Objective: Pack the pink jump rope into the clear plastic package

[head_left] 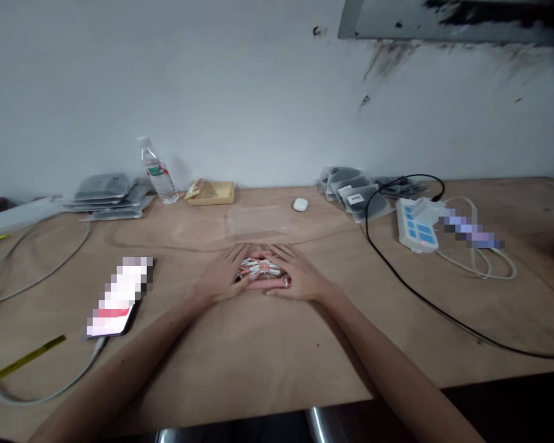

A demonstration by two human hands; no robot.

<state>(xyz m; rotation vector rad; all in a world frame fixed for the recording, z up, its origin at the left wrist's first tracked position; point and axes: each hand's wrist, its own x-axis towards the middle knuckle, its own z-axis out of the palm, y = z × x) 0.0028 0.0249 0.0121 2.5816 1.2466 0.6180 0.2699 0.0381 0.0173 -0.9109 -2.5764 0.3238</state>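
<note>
My left hand (224, 274) and my right hand (295, 275) lie side by side on the wooden table (268, 344), cupped around a small pile of white and orange small parts (260, 267). The fingers of both hands curve in against the pile from each side and from behind. A ring shows on my right hand. A clear plastic sheet or lid (257, 220) lies flat just beyond the hands.
A phone (119, 298) with a cable lies at the left. Along the wall stand a water bottle (159, 172), grey pouches (106, 195), a small tan box (212, 193), a white earbud case (300, 205), dark packets (356, 195), and a white power strip (416, 225) with a black cord.
</note>
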